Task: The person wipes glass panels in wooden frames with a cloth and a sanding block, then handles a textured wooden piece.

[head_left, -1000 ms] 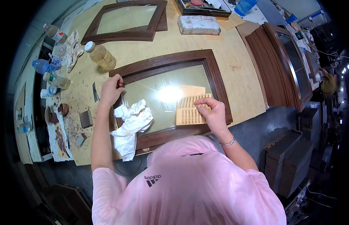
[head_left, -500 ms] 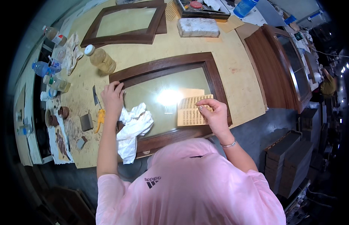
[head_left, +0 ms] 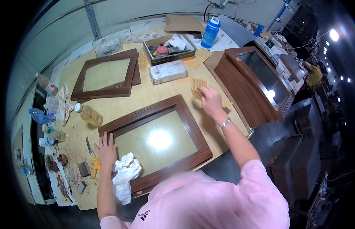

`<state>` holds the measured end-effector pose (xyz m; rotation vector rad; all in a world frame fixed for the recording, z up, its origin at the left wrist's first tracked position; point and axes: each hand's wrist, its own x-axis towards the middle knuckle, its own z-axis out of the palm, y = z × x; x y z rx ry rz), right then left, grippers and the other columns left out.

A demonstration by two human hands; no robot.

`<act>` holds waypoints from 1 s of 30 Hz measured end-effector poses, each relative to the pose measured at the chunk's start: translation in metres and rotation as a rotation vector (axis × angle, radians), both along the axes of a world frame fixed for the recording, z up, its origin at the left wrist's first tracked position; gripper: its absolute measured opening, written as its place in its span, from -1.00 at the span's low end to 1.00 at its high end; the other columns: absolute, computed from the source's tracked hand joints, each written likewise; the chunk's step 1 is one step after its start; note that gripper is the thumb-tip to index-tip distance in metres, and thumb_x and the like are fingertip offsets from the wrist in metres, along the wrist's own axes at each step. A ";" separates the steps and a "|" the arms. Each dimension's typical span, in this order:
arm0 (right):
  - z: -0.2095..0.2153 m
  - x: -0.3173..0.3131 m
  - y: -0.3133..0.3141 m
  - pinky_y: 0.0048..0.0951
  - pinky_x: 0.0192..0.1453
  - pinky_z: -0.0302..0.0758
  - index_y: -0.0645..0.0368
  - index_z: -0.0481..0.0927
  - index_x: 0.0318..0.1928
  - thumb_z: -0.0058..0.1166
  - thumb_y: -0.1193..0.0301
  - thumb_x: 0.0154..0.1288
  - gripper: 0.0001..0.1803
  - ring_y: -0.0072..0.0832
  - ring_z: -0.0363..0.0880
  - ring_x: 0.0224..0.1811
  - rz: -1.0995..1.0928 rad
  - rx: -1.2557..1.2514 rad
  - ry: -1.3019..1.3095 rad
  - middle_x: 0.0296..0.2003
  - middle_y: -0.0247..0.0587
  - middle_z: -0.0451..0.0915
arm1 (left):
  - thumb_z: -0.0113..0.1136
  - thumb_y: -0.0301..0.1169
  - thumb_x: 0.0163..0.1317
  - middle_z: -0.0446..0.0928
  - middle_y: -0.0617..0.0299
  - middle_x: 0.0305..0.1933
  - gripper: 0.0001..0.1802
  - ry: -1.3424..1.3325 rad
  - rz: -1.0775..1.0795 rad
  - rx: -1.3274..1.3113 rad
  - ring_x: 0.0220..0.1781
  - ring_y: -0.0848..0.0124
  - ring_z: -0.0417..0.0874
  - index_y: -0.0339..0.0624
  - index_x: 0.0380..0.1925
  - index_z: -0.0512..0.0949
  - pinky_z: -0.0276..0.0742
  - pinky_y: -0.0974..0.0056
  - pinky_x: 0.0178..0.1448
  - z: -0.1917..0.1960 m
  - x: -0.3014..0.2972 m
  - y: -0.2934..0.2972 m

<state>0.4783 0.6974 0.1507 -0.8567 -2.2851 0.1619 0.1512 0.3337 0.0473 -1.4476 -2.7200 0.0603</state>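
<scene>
A brown wooden cabinet door frame (head_left: 196, 128) with a glass pane (head_left: 147, 143) lies before me on the table. My left hand (head_left: 107, 150) rests on its left side, fingers stretched and apart. Beside that hand, a crumpled white cloth (head_left: 126, 168) lies over the frame's near left corner. Beyond the frame's right side, my right hand (head_left: 212, 101) pinches a yellow printed sheet of sandpaper (head_left: 198, 86) above the table. Another yellow sheet (head_left: 226, 104) shows partly behind that hand.
Left stand a bottle of yellowish liquid (head_left: 89, 115), yellow-handled scissors (head_left: 96, 166) and a dark block (head_left: 84, 169). Farther back are another glazed frame (head_left: 129, 80), a wrapped white block (head_left: 168, 72) and a tool tray (head_left: 169, 58). Stacked brown doors (head_left: 238, 89) edge the right.
My right hand has carried the sandpaper from over the glass to beyond the frame's right side. My left hand stays at the frame's left edge, its fingers now flatter. The view has tilted farther up.
</scene>
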 end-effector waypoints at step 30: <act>-0.128 0.050 -0.047 -0.24 -0.28 0.57 0.40 0.65 -0.43 0.46 0.30 -0.19 -0.60 -0.14 0.67 -0.45 0.055 -0.797 -0.131 -0.53 0.03 0.67 | 0.38 -0.37 0.07 0.71 0.03 -0.20 -0.55 -1.004 0.147 0.417 -0.27 0.19 0.72 -0.34 -0.03 0.62 0.58 0.26 -0.05 0.055 0.144 -0.102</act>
